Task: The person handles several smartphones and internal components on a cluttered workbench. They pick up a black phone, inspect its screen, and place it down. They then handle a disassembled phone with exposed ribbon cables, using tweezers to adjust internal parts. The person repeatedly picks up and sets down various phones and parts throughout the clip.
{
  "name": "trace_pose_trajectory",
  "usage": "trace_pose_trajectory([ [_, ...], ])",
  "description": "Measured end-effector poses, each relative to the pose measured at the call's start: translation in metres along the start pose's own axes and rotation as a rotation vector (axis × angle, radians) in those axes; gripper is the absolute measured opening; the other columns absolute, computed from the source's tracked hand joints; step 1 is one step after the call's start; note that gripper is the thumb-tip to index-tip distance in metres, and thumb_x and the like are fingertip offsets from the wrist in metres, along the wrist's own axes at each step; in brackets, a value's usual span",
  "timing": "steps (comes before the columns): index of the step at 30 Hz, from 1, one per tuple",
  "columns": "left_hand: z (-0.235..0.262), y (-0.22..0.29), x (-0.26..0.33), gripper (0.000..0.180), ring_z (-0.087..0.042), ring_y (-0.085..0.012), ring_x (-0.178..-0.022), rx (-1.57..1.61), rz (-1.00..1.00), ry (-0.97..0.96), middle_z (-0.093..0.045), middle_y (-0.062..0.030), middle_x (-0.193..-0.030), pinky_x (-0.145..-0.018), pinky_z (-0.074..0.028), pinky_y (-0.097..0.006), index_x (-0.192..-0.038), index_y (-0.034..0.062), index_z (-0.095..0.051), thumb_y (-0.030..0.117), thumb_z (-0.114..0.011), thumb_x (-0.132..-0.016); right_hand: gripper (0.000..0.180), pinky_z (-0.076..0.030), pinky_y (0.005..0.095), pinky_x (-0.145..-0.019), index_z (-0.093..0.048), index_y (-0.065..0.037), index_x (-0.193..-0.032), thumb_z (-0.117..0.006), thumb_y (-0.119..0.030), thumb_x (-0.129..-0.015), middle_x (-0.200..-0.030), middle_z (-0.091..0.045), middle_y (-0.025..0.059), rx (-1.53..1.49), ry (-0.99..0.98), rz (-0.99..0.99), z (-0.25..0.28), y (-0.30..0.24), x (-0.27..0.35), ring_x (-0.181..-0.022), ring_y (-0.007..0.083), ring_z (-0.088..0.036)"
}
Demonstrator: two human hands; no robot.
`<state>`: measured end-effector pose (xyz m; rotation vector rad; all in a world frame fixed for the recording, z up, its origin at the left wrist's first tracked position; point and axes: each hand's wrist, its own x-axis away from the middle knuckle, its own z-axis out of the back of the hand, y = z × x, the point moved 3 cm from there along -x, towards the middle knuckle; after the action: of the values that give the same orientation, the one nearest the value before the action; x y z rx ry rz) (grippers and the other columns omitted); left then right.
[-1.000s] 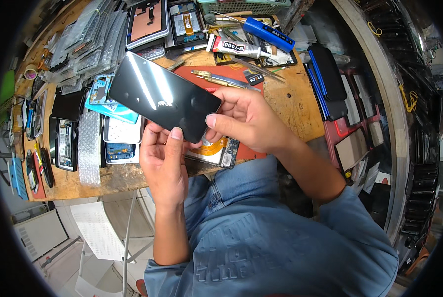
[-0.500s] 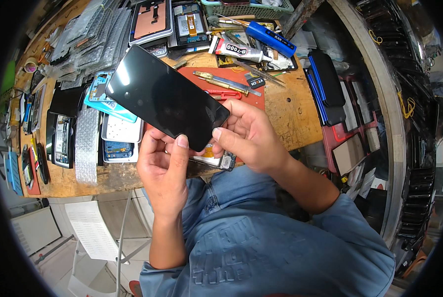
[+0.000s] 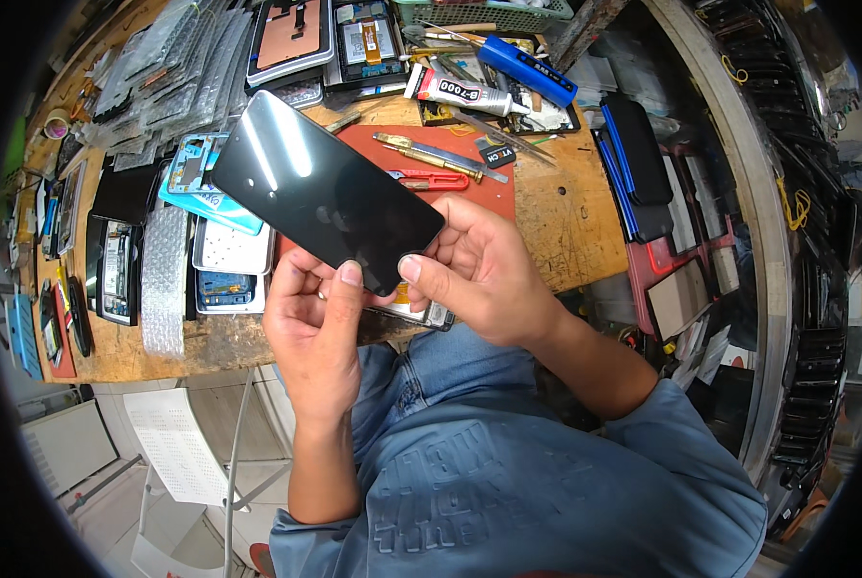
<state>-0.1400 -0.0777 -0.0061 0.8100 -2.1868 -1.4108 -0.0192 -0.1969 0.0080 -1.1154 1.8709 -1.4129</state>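
- here we are with the glossy black, rectangular, phone-shaped panel, raised above the scuffed wooden bench and tilted, its free end pointing up and left.
- our left hand pinches the lower long edge, thumb on the dark face, the other fingers curled below and behind, partly hidden.
- our right hand has the near corner: thumb pressed at the edge, fingers bent around the end; how firmly they press, we cannot tell.
- both grips crowd the same end, so the far end hangs unsupported; if either pinch slackens, we judge the panel could swing or slip.
- right below us, half covered, lies the open phone body with the yellow strip, close to the bench edge; a drop could land on its bare parts, or miss the bench and hit our lap.
- beyond, on the orange-red flat mat, sit the red-handled slim cutter and the slender brass-coloured tool; lowering the glass carelessly there could scratch it.
- two thumbs pushing against fingers behind could flex a thin panel, and too much twist might crack that corner.
- bare fingertips on so shiny a face: smudges look likely wherever we touch.
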Motion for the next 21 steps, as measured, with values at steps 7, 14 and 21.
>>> trace_pose_trajectory([
  [7,0.003,-0.002,0.0,0.015,-0.068,-0.0103,-0.087,-0.006,-0.01,-0.003,-0.068,-0.006,-0.1,-0.078,-0.063,-0.029,-0.117,-0.0008,-0.058,0.004,-0.063,-0.104,0.044,-0.058,0.028,-0.077,-0.049,0.007,-0.141,-0.065,-0.002,-0.101,-0.101,-0.068,0.0096,-0.065,0.007,-0.004,-0.001,0.012,-0.002,-0.086,0.0125,-0.069],
  [14,0.003,-0.003,0.001,0.016,-0.068,-0.0107,-0.088,-0.013,-0.007,0.017,-0.069,-0.0072,-0.101,-0.078,-0.063,-0.029,-0.118,-0.0016,-0.058,0.003,-0.063,-0.104,0.037,-0.058,0.0285,-0.078,-0.051,0.006,-0.134,-0.065,-0.001,-0.1,-0.103,-0.068,0.0114,-0.011,-0.035,-0.028,0.001,0.009,0.0,-0.088,0.0138,-0.069],
  [21,0.004,-0.001,0.0,0.015,-0.069,-0.011,-0.088,-0.009,-0.004,0.011,-0.069,-0.0081,-0.103,-0.08,-0.062,-0.028,-0.117,-0.0027,-0.058,0.003,-0.062,-0.104,0.029,-0.058,0.0274,-0.08,-0.053,0.004,-0.127,-0.064,0.001,-0.101,-0.103,-0.069,0.0097,-0.065,-0.038,-0.001,-0.001,0.012,-0.001,-0.091,0.0124,-0.069],
])
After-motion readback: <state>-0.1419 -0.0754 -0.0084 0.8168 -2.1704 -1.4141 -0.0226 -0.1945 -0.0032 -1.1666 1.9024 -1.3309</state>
